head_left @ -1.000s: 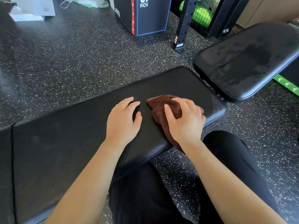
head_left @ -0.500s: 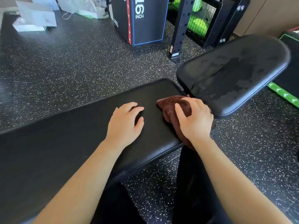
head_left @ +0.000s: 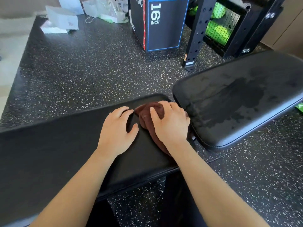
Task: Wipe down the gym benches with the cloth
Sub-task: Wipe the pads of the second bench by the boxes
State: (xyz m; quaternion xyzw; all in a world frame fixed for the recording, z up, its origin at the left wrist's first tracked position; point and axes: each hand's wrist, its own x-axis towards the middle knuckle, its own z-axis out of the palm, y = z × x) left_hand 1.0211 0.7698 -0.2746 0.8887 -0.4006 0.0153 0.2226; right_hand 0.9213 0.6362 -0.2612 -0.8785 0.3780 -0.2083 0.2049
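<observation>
A long black padded bench (head_left: 49, 153) runs across the lower left. A bunched brown cloth (head_left: 147, 115) lies at its right end, and my right hand (head_left: 170, 123) presses down on it, fingers curled over the top. My left hand (head_left: 116, 130) rests flat on the pad just left of the cloth, fingers spread, holding nothing. A second black pad (head_left: 242, 99), tilted and streaked with damp marks, sits right beside the cloth on the right. Part of the cloth is hidden under my right hand and wrist.
Speckled black rubber floor (head_left: 82, 71) surrounds the benches. Behind stand a black plyo box marked 16 INCH (head_left: 164, 25), a black rack upright (head_left: 195, 33) and a mesh crate of green balls (head_left: 218, 27). White bags and boxes (head_left: 65, 18) lie at the far left.
My right hand has slid the cloth toward the bench's far right end, up against the tilted pad. My left hand has followed along the pad. The view has tilted up.
</observation>
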